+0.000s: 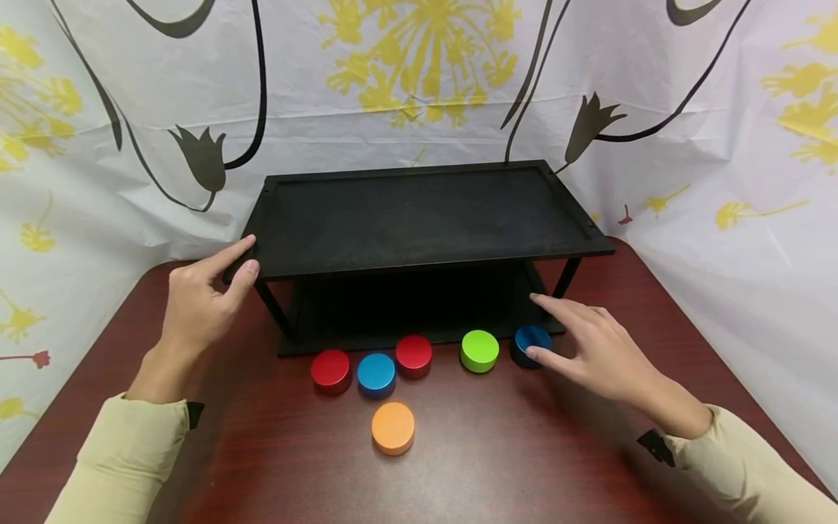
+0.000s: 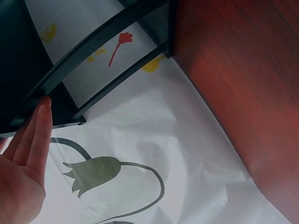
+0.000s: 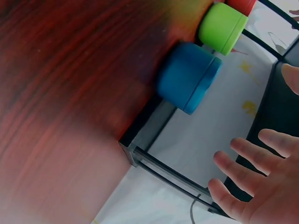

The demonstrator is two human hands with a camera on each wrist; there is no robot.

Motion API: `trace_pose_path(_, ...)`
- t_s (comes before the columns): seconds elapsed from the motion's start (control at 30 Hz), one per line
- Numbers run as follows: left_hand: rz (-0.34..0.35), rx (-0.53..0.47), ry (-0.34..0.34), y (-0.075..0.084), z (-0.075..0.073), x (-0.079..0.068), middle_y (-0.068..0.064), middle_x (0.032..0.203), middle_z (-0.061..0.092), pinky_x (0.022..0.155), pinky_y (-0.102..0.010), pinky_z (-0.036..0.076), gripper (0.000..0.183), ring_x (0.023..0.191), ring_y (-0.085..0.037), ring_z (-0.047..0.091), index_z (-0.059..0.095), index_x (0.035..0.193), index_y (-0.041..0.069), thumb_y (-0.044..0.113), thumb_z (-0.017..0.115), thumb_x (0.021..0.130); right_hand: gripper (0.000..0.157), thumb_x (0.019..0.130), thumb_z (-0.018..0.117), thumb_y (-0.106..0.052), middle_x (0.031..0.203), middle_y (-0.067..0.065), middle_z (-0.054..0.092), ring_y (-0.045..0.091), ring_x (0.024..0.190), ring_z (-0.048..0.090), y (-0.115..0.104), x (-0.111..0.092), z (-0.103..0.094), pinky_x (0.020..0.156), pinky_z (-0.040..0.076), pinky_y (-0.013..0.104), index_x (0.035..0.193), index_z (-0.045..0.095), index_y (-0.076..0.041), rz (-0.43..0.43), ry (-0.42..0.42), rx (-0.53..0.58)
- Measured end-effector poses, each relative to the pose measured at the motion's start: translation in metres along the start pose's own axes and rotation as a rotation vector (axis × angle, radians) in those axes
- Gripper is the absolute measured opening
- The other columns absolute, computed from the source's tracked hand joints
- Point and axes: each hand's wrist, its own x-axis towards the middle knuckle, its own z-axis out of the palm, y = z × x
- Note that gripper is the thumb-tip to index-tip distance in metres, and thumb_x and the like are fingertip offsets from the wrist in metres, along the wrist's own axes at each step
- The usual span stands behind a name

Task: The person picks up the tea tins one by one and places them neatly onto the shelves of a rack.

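My left hand touches the left edge of a black two-tier shelf near its front corner, with straight fingers. In the left wrist view, fingertips lie against the shelf's side. My right hand is spread by the shelf's front right, holding nothing. Its thumb overlaps a dark blue round container in the head view; the right wrist view shows that container apart from the fingers. A lime green round container stands left of it.
Two red round containers and a lighter blue one stand along the shelf's front left. An orange one sits nearer on the reddish-brown table. A white flower-patterned cloth hangs behind and at both sides.
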Motion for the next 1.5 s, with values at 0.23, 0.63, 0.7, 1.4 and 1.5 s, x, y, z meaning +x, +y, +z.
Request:
trace_pose_path(0.23, 0.0, -0.009, 0.014, 0.005, 0.0, 0.002, -0.008, 0.055, 0.058, 0.051, -0.018, 0.028, 0.032, 0.049, -0.003, 0.032, 0.074, 0.117, 0.002, 0.014, 0.066, 0.088, 0.074, 0.08, 0.081, -0.041, 0.135, 0.009, 0.06, 0.027, 0.121, 0.057, 0.001, -0.001, 0.006, 0.093, 0.04, 0.055, 0.143, 0.054, -0.014, -0.046, 0.003, -0.011)
trace_pose_path(0.63, -0.007, -0.016, 0.009, 0.005, -0.001, 0.002, -0.007, 0.057, 0.059, 0.053, -0.017, 0.029, 0.033, 0.05, -0.003, 0.034, 0.074, 0.118, 0.005, 0.016, 0.066, 0.088, 0.065, 0.083, 0.079, -0.042, 0.13, 0.012, 0.062, 0.03, 0.117, 0.058, 0.004, -0.003, 0.016, 0.093, 0.041, 0.057, 0.136, 0.06, -0.011, -0.046, -0.044, -0.021)
trace_pose_path(0.7, -0.007, -0.016, 0.01, 0.005, -0.001, 0.002, -0.008, 0.057, 0.06, 0.053, -0.017, 0.029, 0.033, 0.05, -0.002, 0.034, 0.074, 0.118, 0.005, 0.015, 0.066, 0.087, 0.064, 0.083, 0.078, -0.043, 0.13, 0.012, 0.063, 0.031, 0.118, 0.057, 0.005, -0.004, 0.018, 0.094, 0.041, 0.057, 0.135, 0.061, -0.011, -0.037, -0.057, -0.024)
trace_pose_path(1.4, -0.004, -0.008, 0.001, 0.002, 0.0, 0.0, -0.006, 0.056, 0.058, 0.051, -0.018, 0.028, 0.034, 0.05, -0.002, 0.032, 0.073, 0.12, 0.006, 0.017, 0.066, 0.089, 0.057, 0.084, 0.079, -0.038, 0.126, 0.012, 0.064, 0.03, 0.115, 0.059, 0.009, -0.005, 0.026, 0.092, 0.045, 0.057, 0.132, 0.064, -0.01, 0.003, -0.117, -0.025)
trace_pose_path(1.5, -0.009, -0.012, 0.015, 0.003, 0.001, 0.0, -0.006, 0.053, 0.055, 0.051, -0.018, 0.027, 0.033, 0.049, -0.002, 0.031, 0.074, 0.118, 0.003, 0.016, 0.066, 0.089, 0.055, 0.084, 0.079, -0.035, 0.123, 0.012, 0.065, 0.029, 0.112, 0.06, 0.011, -0.005, 0.026, 0.09, 0.046, 0.057, 0.13, 0.065, -0.009, 0.008, -0.125, -0.033)
